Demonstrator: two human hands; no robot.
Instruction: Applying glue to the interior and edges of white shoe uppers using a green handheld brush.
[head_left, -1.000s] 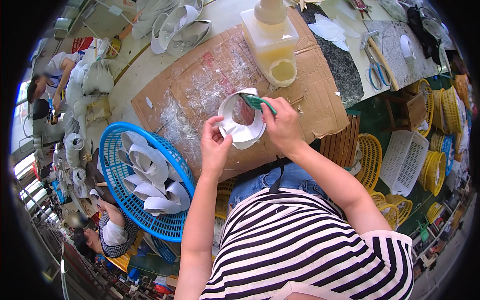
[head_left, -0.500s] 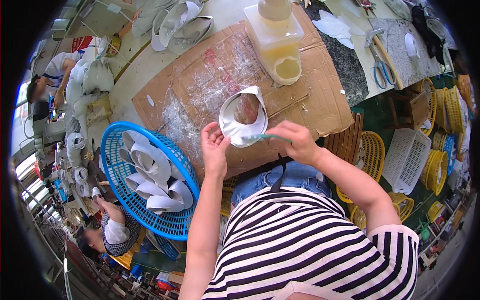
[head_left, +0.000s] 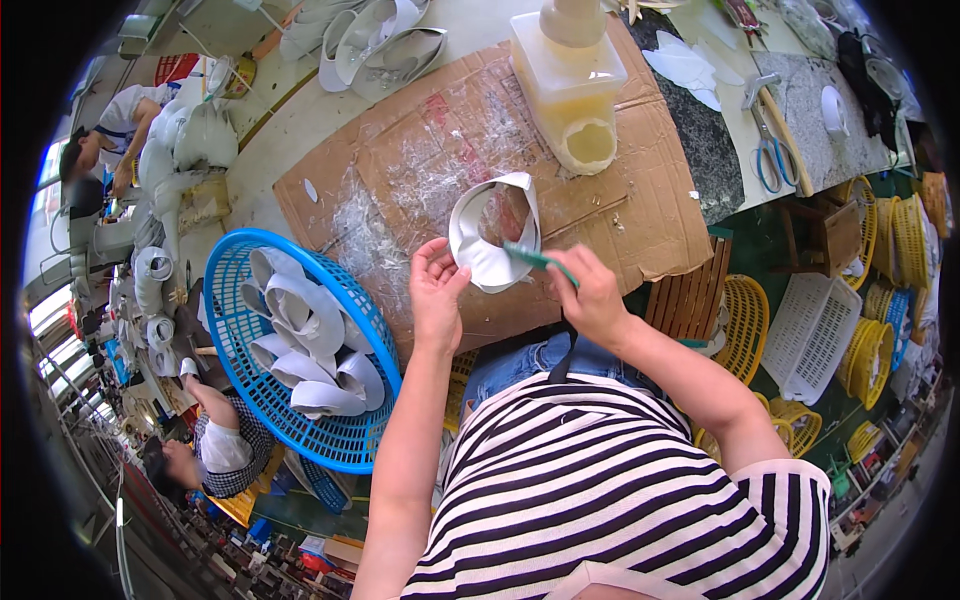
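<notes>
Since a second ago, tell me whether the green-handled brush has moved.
Yes. The green-handled brush in the right hand has come down from the white curved shoe piece's upper edge to its lower right, farther from the yellowish glue container.

one head-worn fisheye view looks steeply down, close over the person's chest and the cardboard-covered worktable (head_left: 640, 200).

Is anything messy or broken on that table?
Yes. The cardboard sheet under the white curved piece is smeared with shiny, dried streaks, and its edges look torn. Nothing looks spilled from the yellowish container.
</notes>
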